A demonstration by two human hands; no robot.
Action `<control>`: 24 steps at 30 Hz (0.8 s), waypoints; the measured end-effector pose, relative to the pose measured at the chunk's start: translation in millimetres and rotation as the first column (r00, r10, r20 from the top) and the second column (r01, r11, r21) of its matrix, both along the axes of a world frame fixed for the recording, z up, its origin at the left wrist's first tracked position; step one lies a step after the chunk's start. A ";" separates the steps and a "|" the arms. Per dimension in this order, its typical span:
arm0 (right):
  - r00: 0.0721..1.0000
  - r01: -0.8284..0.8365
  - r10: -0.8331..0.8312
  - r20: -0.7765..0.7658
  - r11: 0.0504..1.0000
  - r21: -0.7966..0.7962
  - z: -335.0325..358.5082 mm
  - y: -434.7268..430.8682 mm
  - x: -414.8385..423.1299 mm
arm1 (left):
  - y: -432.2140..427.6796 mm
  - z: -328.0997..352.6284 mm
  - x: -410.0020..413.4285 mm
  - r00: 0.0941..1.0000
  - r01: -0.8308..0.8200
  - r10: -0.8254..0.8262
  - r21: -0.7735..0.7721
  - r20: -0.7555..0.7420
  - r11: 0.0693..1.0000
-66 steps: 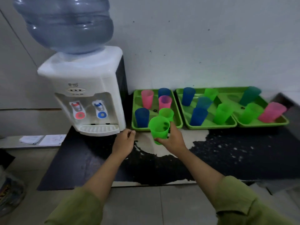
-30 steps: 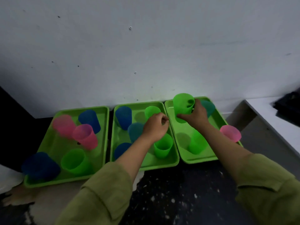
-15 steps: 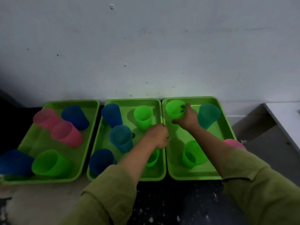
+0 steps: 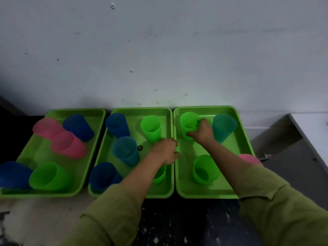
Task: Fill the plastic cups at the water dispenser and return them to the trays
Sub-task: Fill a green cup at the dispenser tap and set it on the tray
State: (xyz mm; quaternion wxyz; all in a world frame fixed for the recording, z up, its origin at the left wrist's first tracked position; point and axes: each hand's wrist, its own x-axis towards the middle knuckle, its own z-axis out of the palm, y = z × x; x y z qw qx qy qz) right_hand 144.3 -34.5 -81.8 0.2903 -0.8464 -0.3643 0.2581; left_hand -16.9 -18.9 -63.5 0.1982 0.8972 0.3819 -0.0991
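I am setting a green cup (image 4: pixel 188 122) down in the far left corner of the right tray (image 4: pixel 204 108), so I am judging this to be the return step for this cup. My right hand (image 4: pixel 201 132) is gripping it from the right. My fingers (image 4: pixel 198 121) are hooking over the rim into the mouth, and my thumb is wrapping round the near wall low down. The cup is standing upright and seems to be resting on the tray floor, though my hand is hiding part of its base. A teal cup (image 4: pixel 224 126) is standing just beside my knuckles on the right.

My left hand (image 4: pixel 165 152) is hovering over the seam between the middle tray (image 4: pixel 142 109) and the right tray, knuckles up and fingers curling under. I am not able to tell whether it is holding anything or pressing on a rim.

Next I am needing to lift my fingers straight up out of the mouth without dragging the rim. The cup is looking thin-walled, and I am guessing it tips easily. The teal cup is leaving little room on that side.

The cup is showing bright translucent green and tapering toward its base, with my fingertips appearing as dark spots through the wall. The light is dim, so I am not making out a water level.
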 end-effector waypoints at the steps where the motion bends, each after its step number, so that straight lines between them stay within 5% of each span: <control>1: 1.000 -0.001 0.001 -0.001 1.000 -0.005 1.6 -2.3 0.2 | -0.1 0.0 -0.2 1.000 0.009 -0.009 0.015 -0.014 1.000; 8: 0.999 -0.052 0.052 -0.005 0.996 0.068 25.4 -30.5 -0.4 | -7.9 8.1 -4.2 1.000 0.000 0.000 0.063 0.001 0.998; 15: 0.864 -0.457 0.488 0.125 0.864 -0.212 48.1 -78.9 -12.1 | -27.4 21.7 -16.8 0.997 0.008 -0.022 0.170 0.080 0.985; 24: 0.800 -0.496 0.580 0.154 0.784 -0.373 50.0 -122.4 -28.6 | -52.6 35.1 -49.9 0.946 -0.116 0.058 0.166 0.320 0.979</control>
